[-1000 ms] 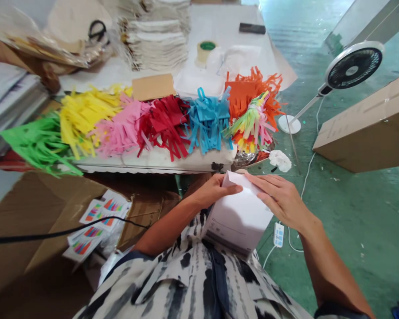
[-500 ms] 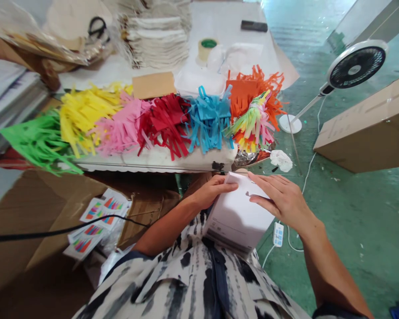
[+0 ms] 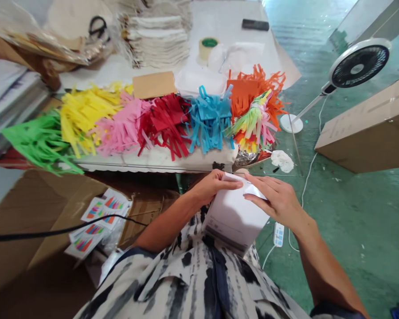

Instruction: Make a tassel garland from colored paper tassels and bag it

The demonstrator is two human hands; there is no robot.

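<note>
Close to my shirt front, below the table edge, I have a white paper box (image 3: 234, 217) with small print and a grey band at its lower end. It is tilted. My left hand (image 3: 221, 181) grips its upper left corner, thumb lying across the front face. At the upper right corner, my right hand (image 3: 274, 197) has a white flap-like piece pinched between thumb and fingers. The back of the box and the fingers behind it are hidden. On the table just ahead lie blue tissue tassels (image 3: 211, 113), red tassels (image 3: 169, 117) and a multicoloured tassel bunch (image 3: 256, 122).
Green (image 3: 40, 137), yellow (image 3: 86, 113), pink (image 3: 126, 124) and orange tassels (image 3: 246, 91) line the table edge. Behind them sit a tape roll (image 3: 206, 48) and scissors (image 3: 98, 27). A fan (image 3: 357, 66) and a carton (image 3: 369, 128) stand right; an open carton (image 3: 49, 212) is lower left.
My right hand has shifted slightly left over the box's upper corner, and the white flap-like piece shows more between its fingers. My left thumb reaches a little further across the front.
</note>
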